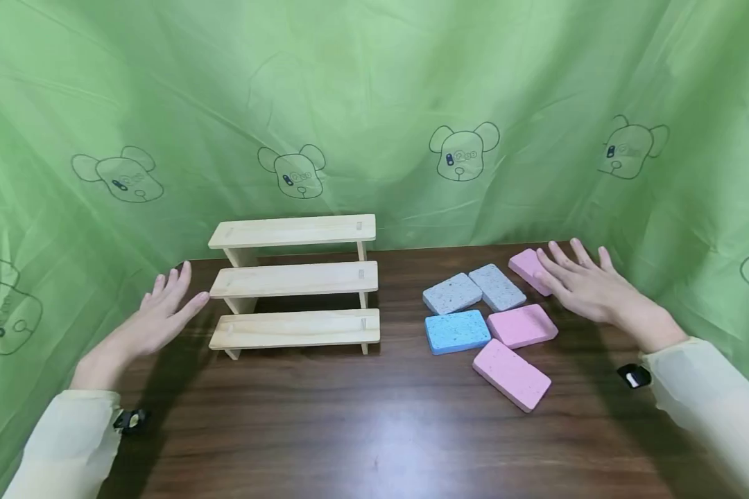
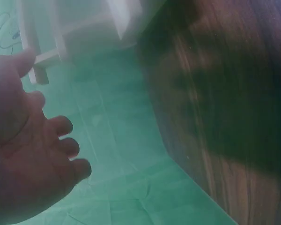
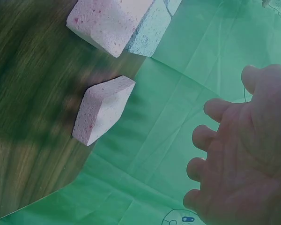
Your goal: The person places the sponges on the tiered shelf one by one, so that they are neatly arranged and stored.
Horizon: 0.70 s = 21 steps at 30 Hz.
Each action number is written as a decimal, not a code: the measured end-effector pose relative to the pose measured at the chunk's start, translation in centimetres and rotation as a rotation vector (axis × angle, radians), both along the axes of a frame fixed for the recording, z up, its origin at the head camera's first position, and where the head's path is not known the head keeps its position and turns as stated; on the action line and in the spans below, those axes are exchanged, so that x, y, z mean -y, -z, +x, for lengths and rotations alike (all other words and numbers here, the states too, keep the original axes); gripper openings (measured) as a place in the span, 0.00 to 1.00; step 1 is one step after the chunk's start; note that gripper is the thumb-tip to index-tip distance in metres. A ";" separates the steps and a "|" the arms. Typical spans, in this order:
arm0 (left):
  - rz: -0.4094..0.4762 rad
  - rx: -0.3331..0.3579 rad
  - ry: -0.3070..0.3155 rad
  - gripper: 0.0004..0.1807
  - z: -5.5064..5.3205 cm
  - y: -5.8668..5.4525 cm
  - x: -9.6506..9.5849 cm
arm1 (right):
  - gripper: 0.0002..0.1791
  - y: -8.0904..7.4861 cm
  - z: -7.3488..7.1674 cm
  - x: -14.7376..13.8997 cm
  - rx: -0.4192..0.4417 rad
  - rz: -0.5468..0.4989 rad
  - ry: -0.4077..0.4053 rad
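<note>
A three-step wooden rack (image 1: 295,278) stands left of centre on the dark table. My left hand (image 1: 156,315) hovers beside its left end with fingers straight, holding nothing; the left wrist view shows the palm (image 2: 30,154) near the rack (image 2: 37,75). On the right lie a blue sponge (image 1: 458,332), two grey-blue sponges, one left (image 1: 452,294) and one right (image 1: 497,287), and three pink sponges: front (image 1: 512,375), middle (image 1: 522,326) and back (image 1: 527,267). Spread above the back pink sponge is my right hand (image 1: 589,287), partly covering it; in the right wrist view the hand (image 3: 248,150) is apart from the sponges.
Green curtains (image 1: 374,104) printed with bear outlines enclose the back and sides. The brown wood-grain table (image 1: 324,423) ends at the back curtain. Dark wrist devices sit at the left cuff (image 1: 130,421) and right cuff (image 1: 634,375).
</note>
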<state>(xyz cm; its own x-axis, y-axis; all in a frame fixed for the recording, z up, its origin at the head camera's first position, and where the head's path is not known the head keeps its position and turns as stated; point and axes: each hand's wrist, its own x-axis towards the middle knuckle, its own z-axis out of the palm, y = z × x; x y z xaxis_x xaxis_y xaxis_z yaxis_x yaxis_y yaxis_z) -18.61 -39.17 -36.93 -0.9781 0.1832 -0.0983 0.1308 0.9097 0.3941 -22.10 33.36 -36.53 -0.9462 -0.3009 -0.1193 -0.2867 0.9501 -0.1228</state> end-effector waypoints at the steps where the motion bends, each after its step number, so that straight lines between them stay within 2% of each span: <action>1: 0.024 0.004 0.002 0.43 -0.2 0.1 -0.1 | 0.39 0.0 0.1 -0.1 0.000 -0.001 0.001; 6: 0.040 -0.006 0.015 0.44 -0.6 0.6 -0.2 | 0.39 -0.3 0.5 -0.4 -0.044 0.007 -0.006; 11: 0.061 -0.004 0.030 0.47 -0.6 0.0 0.1 | 0.38 -1.4 0.8 0.1 -0.125 -0.026 -0.022; 17: 0.197 0.081 0.052 0.45 -0.6 -1.2 0.2 | 0.38 -2.6 1.7 0.2 -0.161 -0.138 -0.039; 21: 0.297 0.134 0.060 0.43 -0.1 -1.3 0.5 | 0.42 -2.9 2.5 0.5 -0.172 -0.225 -0.048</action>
